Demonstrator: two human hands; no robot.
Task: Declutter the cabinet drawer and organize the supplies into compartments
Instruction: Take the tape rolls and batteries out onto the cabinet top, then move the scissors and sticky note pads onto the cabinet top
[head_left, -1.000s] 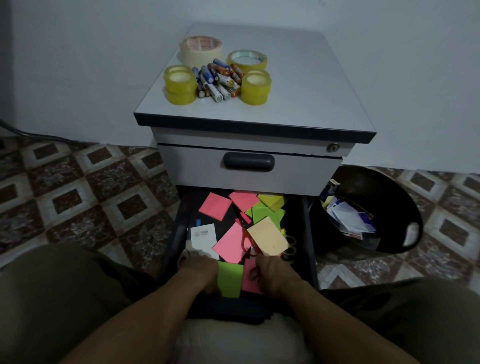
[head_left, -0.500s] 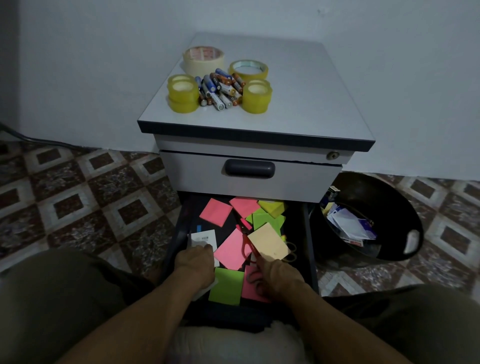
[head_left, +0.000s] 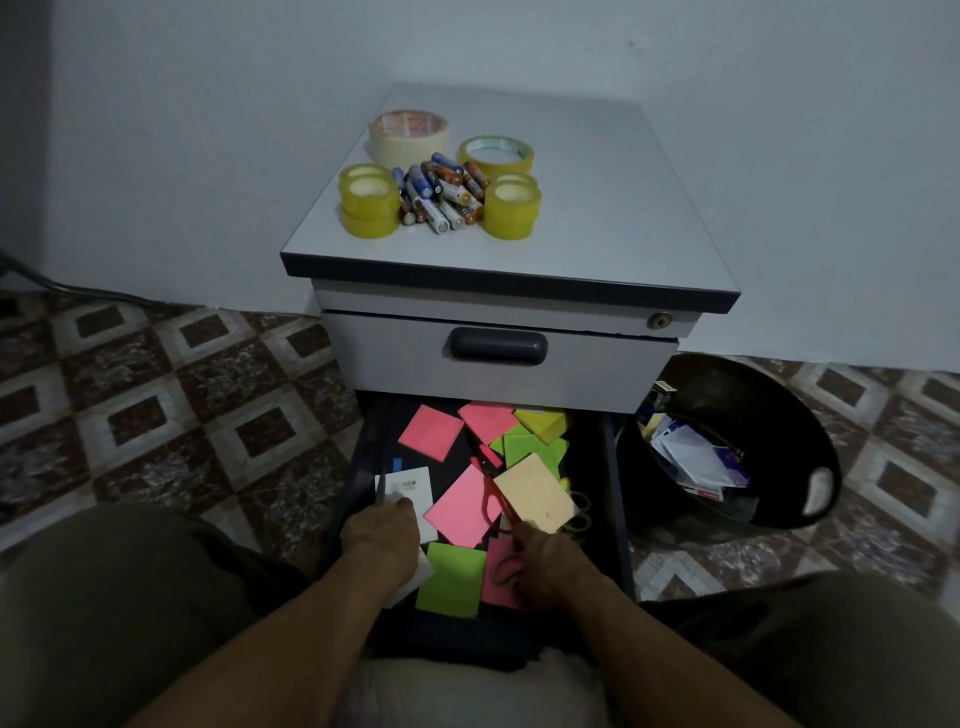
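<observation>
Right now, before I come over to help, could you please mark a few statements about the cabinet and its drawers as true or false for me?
1. The batteries lie on the cabinet top among rolls of tape. True.
2. The upper drawer is pulled open. False: it is closed; the lower drawer is the open one.
3. The bin right of the cabinet holds papers. True.
4. Both hands rest on the cabinet top. False: the left hand and right hand are down in the lower drawer.
5. The sticky notes are all one colour. False: pink, green, yellow and orange ones show.
</observation>
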